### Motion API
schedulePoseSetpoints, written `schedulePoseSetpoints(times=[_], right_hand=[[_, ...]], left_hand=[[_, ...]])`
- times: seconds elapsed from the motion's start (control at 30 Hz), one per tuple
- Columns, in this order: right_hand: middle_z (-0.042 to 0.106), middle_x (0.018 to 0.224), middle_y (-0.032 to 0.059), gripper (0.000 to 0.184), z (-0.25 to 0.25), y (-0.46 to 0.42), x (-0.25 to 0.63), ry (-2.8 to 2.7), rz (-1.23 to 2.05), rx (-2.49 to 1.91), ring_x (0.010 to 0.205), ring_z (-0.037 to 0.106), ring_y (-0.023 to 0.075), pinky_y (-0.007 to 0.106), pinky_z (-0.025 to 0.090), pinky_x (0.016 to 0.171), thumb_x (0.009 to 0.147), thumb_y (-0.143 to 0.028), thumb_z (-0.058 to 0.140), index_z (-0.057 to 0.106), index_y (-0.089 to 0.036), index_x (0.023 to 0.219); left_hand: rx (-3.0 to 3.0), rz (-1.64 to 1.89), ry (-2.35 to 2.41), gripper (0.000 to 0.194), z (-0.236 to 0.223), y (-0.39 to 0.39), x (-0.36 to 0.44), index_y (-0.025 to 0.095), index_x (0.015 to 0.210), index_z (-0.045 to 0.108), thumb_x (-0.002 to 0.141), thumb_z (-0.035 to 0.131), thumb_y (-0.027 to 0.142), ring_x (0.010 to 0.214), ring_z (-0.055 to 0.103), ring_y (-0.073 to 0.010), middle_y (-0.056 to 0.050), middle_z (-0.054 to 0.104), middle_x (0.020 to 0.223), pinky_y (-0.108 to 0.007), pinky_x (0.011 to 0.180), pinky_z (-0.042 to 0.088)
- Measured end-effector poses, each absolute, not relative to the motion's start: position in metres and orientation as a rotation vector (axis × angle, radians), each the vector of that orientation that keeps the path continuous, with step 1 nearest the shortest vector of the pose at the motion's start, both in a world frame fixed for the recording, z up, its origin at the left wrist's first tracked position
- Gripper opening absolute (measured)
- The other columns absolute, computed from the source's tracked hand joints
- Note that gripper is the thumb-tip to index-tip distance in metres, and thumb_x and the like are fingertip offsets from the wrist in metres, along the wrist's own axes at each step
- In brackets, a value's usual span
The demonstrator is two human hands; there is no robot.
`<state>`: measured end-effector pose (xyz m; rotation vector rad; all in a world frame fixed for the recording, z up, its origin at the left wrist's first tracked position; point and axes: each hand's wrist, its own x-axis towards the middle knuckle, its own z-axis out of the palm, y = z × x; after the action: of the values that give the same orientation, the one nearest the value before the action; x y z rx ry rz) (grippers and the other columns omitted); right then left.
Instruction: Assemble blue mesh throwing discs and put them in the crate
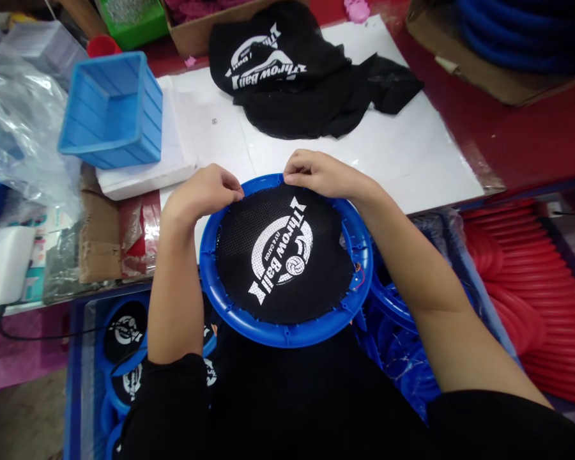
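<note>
A round blue plastic frame [287, 335] rests against my body at the table's near edge. Across its middle lies a black mesh disc [234, 255] printed "Throw Ball". My left hand [213, 188] pinches the mesh edge at the far left of the ring, thumb and fingertips together. At the far side, a bit to the right, my right hand [311, 171] is closed in a pinch on the mesh rim over the frame. Small posts dot the ring, and a red wire with a small part [357, 276] sits at its right side.
More printed black mesh pieces [311, 108] lie piled on the white sheet [450, 163]. A blue bin [146, 108] stands at left on a white block. Blue rings [527, 38] fill a box far right; red rings [546, 300] lie below. Finished-looking discs [124, 329] sit lower left.
</note>
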<state>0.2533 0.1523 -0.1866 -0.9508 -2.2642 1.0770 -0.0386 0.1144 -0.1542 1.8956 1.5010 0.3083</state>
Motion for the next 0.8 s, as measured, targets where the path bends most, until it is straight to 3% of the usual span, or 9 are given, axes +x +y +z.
schedulePoseSetpoints(times=[0.23, 0.37, 0.5, 0.63, 0.8], right_hand=[[0.069, 0.101, 0.0059, 0.018, -0.181, 0.164, 0.254, -2.314, 1.173, -0.969, 0.094, 0.061, 0.0245, 0.042, 0.052, 0.092, 0.092, -0.042, 0.072, 0.075, -0.024, 0.088], [0.069, 0.097, 0.0047, 0.017, -0.179, 0.167, 0.255, -2.355, 1.168, -0.969, 0.092, 0.06, 0.0238, 0.042, 0.052, 0.089, 0.091, -0.041, 0.073, 0.074, -0.024, 0.085], [0.067, 0.098, 0.0046, 0.016, -0.178, 0.167, 0.255, -2.377, 1.145, -0.964, 0.092, 0.059, 0.0237, 0.041, 0.051, 0.089, 0.091, -0.04, 0.072, 0.073, -0.025, 0.085], [0.065, 0.099, 0.0046, 0.013, -0.178, 0.165, 0.253, -2.4, 1.104, -0.978, 0.09, 0.058, 0.0224, 0.04, 0.049, 0.089, 0.092, -0.035, 0.07, 0.071, -0.024, 0.086], [0.062, 0.098, 0.0044, 0.013, -0.178, 0.168, 0.253, -2.458, 1.05, -0.968, 0.09, 0.058, 0.0208, 0.038, 0.048, 0.088, 0.094, -0.033, 0.067, 0.072, -0.022, 0.089]], left_hand=[[1.907, 0.364, 1.521, 0.01, -0.143, 0.094, -0.03, 0.024, 0.084, 0.077, 0.087, 0.068, 0.025, 0.085, 0.069, -0.025, -0.004, 0.076, 0.083, -0.04, 0.083, 0.056], [2.153, 0.509, 1.552, 0.015, -0.143, 0.073, -0.011, 0.021, 0.098, 0.074, 0.097, 0.061, 0.027, 0.102, 0.067, -0.0256, -0.008, 0.072, 0.106, -0.044, 0.099, 0.054], [2.378, 0.507, 1.492, 0.017, -0.149, 0.058, 0.002, 0.023, 0.114, 0.07, 0.099, 0.061, 0.025, 0.122, 0.059, -0.0298, -0.01, 0.064, 0.128, -0.049, 0.11, 0.05], [2.469, 0.428, 1.423, 0.019, -0.153, 0.056, 0.001, 0.024, 0.114, 0.073, 0.101, 0.059, 0.022, 0.13, 0.056, -0.0316, -0.01, 0.06, 0.138, -0.051, 0.112, 0.05], [2.554, 0.305, 1.416, 0.027, -0.154, 0.056, 0.001, 0.018, 0.124, 0.072, 0.101, 0.058, 0.02, 0.132, 0.055, -0.0346, -0.015, 0.058, 0.143, -0.053, 0.11, 0.053]])
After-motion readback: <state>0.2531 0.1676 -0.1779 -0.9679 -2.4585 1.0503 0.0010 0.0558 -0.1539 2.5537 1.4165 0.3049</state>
